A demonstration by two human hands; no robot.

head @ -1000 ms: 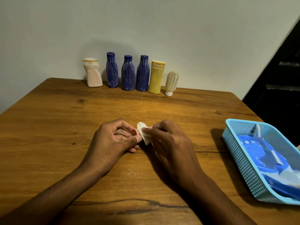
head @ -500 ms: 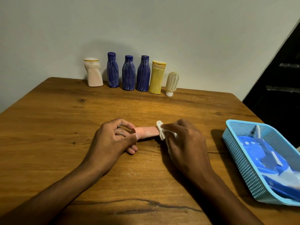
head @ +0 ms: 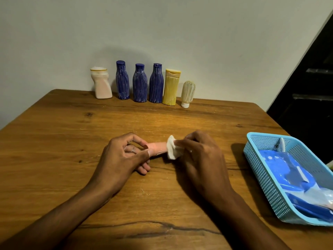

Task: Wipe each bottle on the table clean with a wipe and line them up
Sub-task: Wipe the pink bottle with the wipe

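Note:
A small pink bottle (head: 157, 148) lies sideways just above the wooden table (head: 72, 138) at its middle. My left hand (head: 122, 159) grips its left end between thumb and fingers. My right hand (head: 196, 156) pinches a crumpled white wipe (head: 172, 147) against the bottle's right end, which the wipe hides. Along the wall stands a row of bottles: a pale pink one (head: 101, 83), three dark blue ribbed ones (head: 122, 80) (head: 139, 83) (head: 156, 83), a yellow one (head: 171, 87) and a small cream one (head: 187, 93) on its white cap.
A light blue mesh basket (head: 261, 166) sits at the table's right edge, holding a blue wipes pack (head: 286, 170) and a white pen-like item (head: 281, 144). A grey wall stands close behind the bottle row. A dark opening lies to the right.
My right hand slid the wipe rightward along the pink bottle, uncovering its body. My left hand kept its grip in place.

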